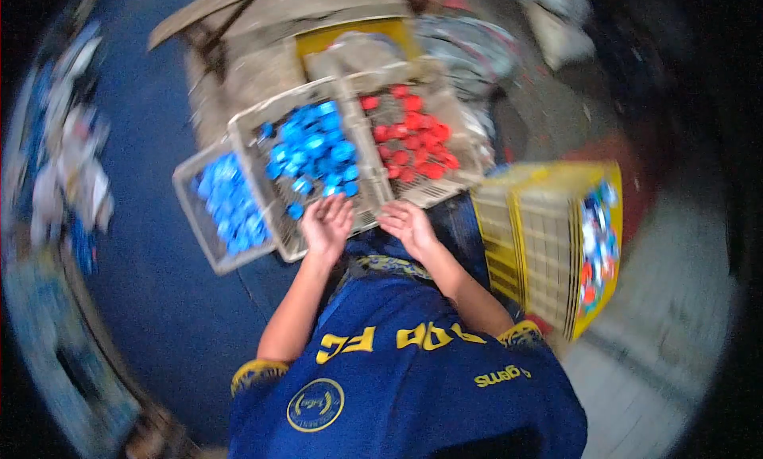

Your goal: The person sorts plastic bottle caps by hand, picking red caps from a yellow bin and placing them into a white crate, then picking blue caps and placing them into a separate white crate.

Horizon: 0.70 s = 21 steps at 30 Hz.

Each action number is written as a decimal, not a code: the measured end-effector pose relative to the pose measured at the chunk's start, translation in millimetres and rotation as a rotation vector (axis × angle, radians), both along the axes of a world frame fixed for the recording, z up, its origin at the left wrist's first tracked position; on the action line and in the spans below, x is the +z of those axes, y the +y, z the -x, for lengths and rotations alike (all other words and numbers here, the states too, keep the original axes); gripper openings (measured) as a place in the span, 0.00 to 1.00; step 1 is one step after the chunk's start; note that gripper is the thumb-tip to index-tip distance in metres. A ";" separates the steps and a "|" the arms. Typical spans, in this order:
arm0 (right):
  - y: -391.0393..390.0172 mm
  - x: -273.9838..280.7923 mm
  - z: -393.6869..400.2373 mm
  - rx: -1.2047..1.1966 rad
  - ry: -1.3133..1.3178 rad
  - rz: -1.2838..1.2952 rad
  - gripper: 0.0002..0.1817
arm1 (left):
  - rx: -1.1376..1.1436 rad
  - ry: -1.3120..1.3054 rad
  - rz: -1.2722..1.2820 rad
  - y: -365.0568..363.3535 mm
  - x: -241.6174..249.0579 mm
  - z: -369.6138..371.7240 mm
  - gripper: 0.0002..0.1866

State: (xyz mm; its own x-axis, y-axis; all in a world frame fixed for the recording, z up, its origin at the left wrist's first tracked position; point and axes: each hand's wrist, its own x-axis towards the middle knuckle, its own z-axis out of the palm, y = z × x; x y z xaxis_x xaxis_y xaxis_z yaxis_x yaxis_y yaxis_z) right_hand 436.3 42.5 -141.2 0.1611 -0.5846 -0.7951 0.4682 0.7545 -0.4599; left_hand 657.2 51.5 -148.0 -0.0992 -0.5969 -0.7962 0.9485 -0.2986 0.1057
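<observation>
A sorting yard or recycling workshop, by the look of it; plastic baskets [238, 133] hold blue caps [314, 153] and red caps [409, 137] apart; a yellow crate [540, 244] of mixed caps stands nearby; scrap heaps [67, 149] line the floor.

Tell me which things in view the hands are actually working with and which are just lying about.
In hand:
left hand over the basket of blue caps
right hand at the basket of red caps

Lying about:
second basket of blue caps
yellow crate of mixed caps
blurred litter on the floor
</observation>
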 end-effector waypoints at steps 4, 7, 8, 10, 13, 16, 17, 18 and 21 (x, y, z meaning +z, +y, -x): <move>20.8 12.0 34.4 -0.139 0.141 0.070 0.20 | -0.163 0.050 0.037 -9.4 -14.9 8.8 0.18; 34.1 26.4 61.4 -0.305 0.107 0.147 0.20 | -0.347 0.051 0.040 -18.0 -23.7 21.5 0.16; 38.9 28.9 67.8 -0.358 0.091 0.160 0.20 | -0.416 0.044 0.033 -22.0 -21.8 24.5 0.16; 53.0 38.7 84.9 -0.410 0.121 0.219 0.20 | -0.512 -0.020 -0.020 -28.9 -14.5 37.4 0.16; 70.3 42.9 118.2 -0.421 0.210 0.256 0.18 | -0.560 -0.064 0.016 -35.5 -2.9 64.0 0.15; 90.3 48.1 162.5 -0.430 0.315 0.271 0.17 | -0.584 -0.167 0.076 -34.6 9.8 106.7 0.17; 100.6 47.9 177.2 -0.438 0.342 0.286 0.17 | -0.586 -0.165 0.101 -32.2 5.8 122.3 0.17; 111.9 46.4 190.5 -0.447 0.366 0.299 0.18 | -0.590 -0.166 0.124 -29.2 11.4 141.5 0.17; 149.9 42.4 240.9 -0.501 0.468 0.357 0.15 | -0.648 -0.145 0.160 -6.0 23.4 211.3 0.15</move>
State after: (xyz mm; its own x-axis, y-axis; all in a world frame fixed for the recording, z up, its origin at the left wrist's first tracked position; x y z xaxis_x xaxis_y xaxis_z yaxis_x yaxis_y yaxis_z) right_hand 195.3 192.5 -98.8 -0.4971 -0.7325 -0.4651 0.4115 0.2729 -0.8696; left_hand 445.9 45.5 -124.5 -0.3748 -0.5649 -0.7351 0.5566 -0.7712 0.3089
